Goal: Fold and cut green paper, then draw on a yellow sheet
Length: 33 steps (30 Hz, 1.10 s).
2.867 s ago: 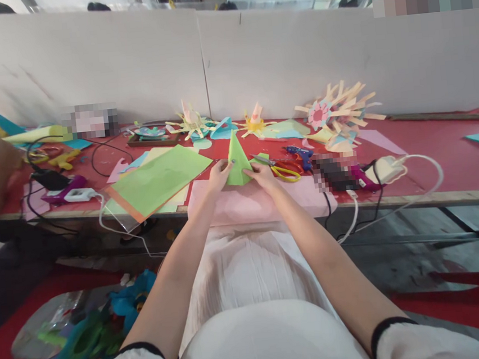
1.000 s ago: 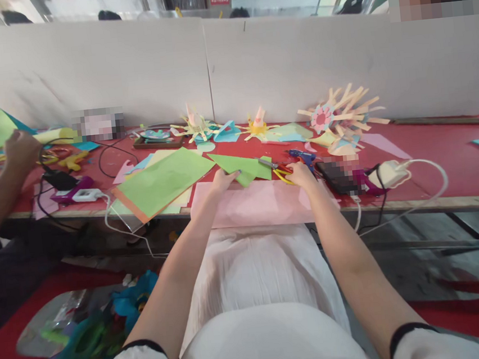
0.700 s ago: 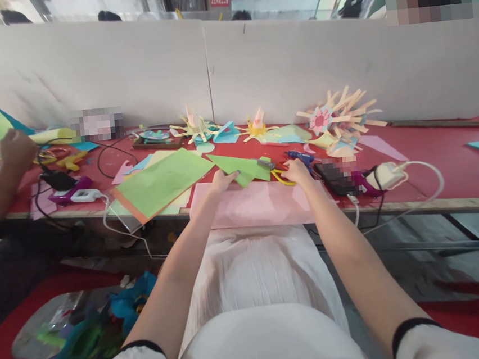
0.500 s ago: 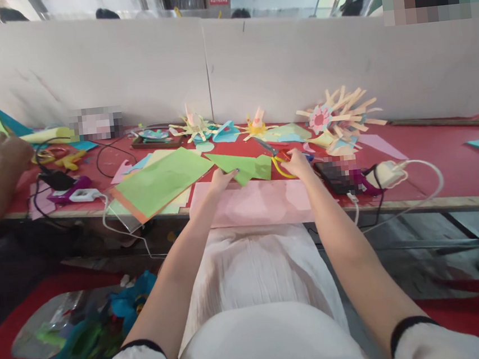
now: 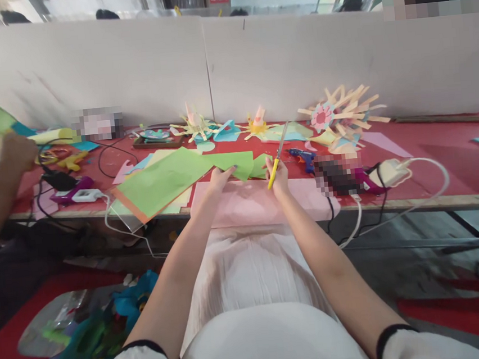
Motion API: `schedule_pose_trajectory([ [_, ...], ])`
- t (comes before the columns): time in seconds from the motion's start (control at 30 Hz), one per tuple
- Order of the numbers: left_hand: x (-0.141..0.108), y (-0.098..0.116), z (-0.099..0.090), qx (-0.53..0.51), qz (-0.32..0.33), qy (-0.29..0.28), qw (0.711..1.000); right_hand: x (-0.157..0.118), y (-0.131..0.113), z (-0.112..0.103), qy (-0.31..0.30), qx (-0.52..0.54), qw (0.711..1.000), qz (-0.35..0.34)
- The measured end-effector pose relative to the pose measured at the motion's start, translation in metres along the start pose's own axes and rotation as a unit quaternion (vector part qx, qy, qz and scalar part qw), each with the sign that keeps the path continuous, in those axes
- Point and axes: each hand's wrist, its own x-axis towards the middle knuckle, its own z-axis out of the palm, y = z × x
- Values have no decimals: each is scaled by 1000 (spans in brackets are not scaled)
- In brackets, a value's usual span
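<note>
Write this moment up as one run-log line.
left hand: holding angular green paper piece | right hand: holding yellow-handled metal scissors, blades clear of paper | foreground: pale pink flat sheet along red table edge

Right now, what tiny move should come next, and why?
Perhaps turn the scissors toward the green paper: the right hand holds them pointing forward, apart from that paper, and the left hand already has hold of its near edge.
</note>
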Motion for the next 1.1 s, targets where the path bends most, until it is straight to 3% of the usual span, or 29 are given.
schedule_pose_trajectory([
  [0.13, 4, -3, 0, 17, 11, -5, 1000, -1, -5, 0, -37, 28, 999, 28],
  [0.4, 4, -9, 3, 28, -2, -59, 998, -6, -9, 4, -104, -27, 994, 18],
  [0.57, 3, -8, 5, 8, 9, -89, 996, -5, -10, 2, -95, -26, 995, 16],
  [0.63, 4, -5, 5, -11, 16, -68, 997, -3, -9, 1, -86, -27, 996, 14],
  [0.87, 9, -1, -2, -67, 3, 91, 994, -4, -8, 2, -106, -38, 994, 6],
  [1.1, 11, -3, -4, -36, 29, 117, 992, -1, -2, 2, -110, -32, 993, 5],
])
